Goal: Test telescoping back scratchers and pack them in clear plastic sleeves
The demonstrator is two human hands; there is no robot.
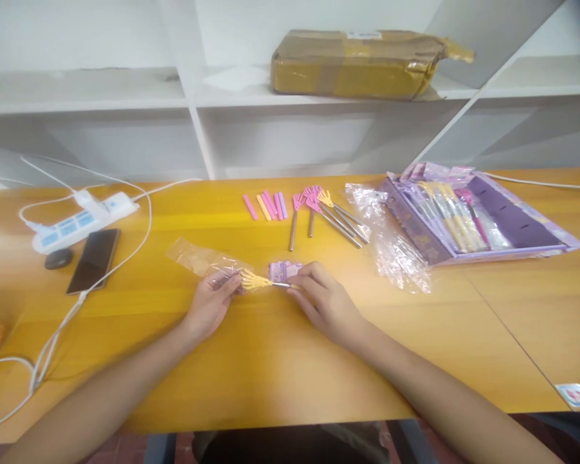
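Over the middle of the counter (251, 374), between the two hands, the yellow back scratcher (257, 280) lies crosswise, its long axis running left to right, roughly along the front edge. Its claw points at the left hand (211, 304), whose thumb and fingers are pinched together on the clear wrapper (198, 256), right beside the claw tips; whether they also touch the claw, I cannot tell. The right hand (332, 304) has its fingertips closed on the stem's other end. A purple card (284, 268) sits just beyond the stem.
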